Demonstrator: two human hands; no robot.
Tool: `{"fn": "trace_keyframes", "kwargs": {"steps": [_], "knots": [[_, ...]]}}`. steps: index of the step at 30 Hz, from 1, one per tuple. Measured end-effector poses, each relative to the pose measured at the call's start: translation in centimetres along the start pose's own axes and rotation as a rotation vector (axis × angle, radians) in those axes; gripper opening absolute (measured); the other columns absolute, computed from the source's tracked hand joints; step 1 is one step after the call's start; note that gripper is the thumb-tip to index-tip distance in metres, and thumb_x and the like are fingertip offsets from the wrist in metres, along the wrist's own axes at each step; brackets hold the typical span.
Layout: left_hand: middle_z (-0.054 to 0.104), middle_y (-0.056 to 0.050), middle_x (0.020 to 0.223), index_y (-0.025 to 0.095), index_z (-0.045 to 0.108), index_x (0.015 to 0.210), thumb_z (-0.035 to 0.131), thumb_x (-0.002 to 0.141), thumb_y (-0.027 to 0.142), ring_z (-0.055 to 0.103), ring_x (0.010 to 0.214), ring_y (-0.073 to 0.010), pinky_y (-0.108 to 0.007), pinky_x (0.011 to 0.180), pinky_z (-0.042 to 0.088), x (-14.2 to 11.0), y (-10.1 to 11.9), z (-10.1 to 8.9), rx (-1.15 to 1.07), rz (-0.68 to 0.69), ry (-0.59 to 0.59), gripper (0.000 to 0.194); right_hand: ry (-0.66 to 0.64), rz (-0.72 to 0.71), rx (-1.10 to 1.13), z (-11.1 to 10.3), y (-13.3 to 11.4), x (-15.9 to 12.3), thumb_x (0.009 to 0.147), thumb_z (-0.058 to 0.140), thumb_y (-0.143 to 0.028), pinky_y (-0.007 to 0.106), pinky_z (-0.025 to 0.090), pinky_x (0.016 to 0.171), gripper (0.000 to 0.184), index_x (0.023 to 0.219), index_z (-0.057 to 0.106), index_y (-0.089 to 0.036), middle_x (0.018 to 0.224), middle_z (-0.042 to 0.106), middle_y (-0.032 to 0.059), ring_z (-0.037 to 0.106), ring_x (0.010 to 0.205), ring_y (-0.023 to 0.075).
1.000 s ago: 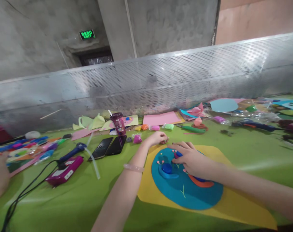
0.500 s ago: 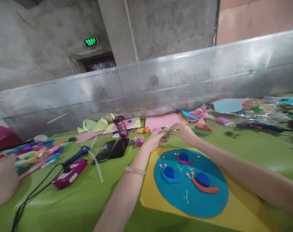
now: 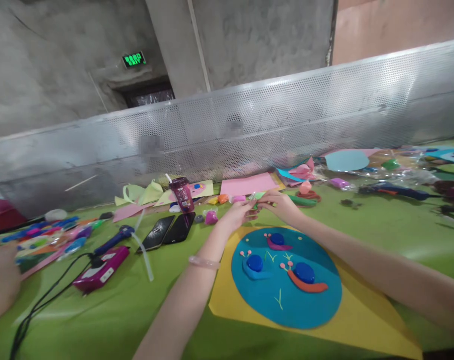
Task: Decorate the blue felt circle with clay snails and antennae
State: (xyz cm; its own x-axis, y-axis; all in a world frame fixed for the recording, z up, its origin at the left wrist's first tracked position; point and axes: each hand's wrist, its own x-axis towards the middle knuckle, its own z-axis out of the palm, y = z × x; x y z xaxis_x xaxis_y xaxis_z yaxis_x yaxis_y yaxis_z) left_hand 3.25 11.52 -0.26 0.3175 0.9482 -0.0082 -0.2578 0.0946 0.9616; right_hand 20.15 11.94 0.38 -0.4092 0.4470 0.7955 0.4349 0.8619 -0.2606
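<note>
My left hand (image 3: 242, 213) and my right hand (image 3: 278, 205) meet above the far edge of the collage, fingers pinched together. Between the fingertips is a small light-green piece (image 3: 259, 196), partly hidden, with clear wrap beside it; its exact kind is not clear. Below my hands lies a blue paper disc (image 3: 264, 305) on a yellow sheet (image 3: 362, 330). Three snails decorate the disc: an orange one (image 3: 310, 286), a light-blue one (image 3: 255, 272) and a purple one (image 3: 279, 245), each with a dark-blue round shell. Thin green grass strokes (image 3: 279, 300) lie among them.
A glue gun (image 3: 112, 241), a magenta power strip (image 3: 103, 270) with black cables, two phones (image 3: 180, 228) and a lidded cup (image 3: 182, 195) stand left. Another person's hand (image 3: 2, 282) is at far left. Coloured paper (image 3: 249, 184) and wrapped clay (image 3: 339, 183) line the back.
My hands have drawn slightly closer together, and less of the green piece shows between the fingers. The whole view has shifted a little, so the table things sit further left.
</note>
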Motion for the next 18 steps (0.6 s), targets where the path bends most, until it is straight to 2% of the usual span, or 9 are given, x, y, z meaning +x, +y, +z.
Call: {"fn": "trace_keyframes", "kwargs": {"steps": [7, 18], "knots": [[0.065, -0.005, 0.070, 0.011, 0.064, 0.081, 0.063, 0.080, 0.022, 0.059, 0.057, -0.0093, -0.022, 0.061, 0.049, -0.1, 0.0, 0.1, -0.009, -0.023, -0.006, 0.012, -0.040, 0.010, -0.002, -0.4, -0.2, -0.1, 0.086, 0.050, -0.029, 0.030, 0.049, 0.068, 0.024, 0.077, 0.069, -0.018, 0.077, 0.063, 0.0064, 0.058, 0.072, 0.0166], [0.064, -0.004, 0.073, 0.012, 0.064, 0.085, 0.060, 0.082, 0.021, 0.060, 0.057, -0.0091, -0.020, 0.054, 0.048, 0.0, 0.1, -1.2, 0.001, 0.005, 0.017, 0.010, 0.026, 0.269, 0.074, -3.2, 0.2, 0.8, 0.078, 0.054, -0.030, 0.029, 0.046, 0.065, 0.019, 0.080, 0.068, -0.018, 0.076, 0.065, 0.0042, 0.057, 0.067, 0.0156]]}}
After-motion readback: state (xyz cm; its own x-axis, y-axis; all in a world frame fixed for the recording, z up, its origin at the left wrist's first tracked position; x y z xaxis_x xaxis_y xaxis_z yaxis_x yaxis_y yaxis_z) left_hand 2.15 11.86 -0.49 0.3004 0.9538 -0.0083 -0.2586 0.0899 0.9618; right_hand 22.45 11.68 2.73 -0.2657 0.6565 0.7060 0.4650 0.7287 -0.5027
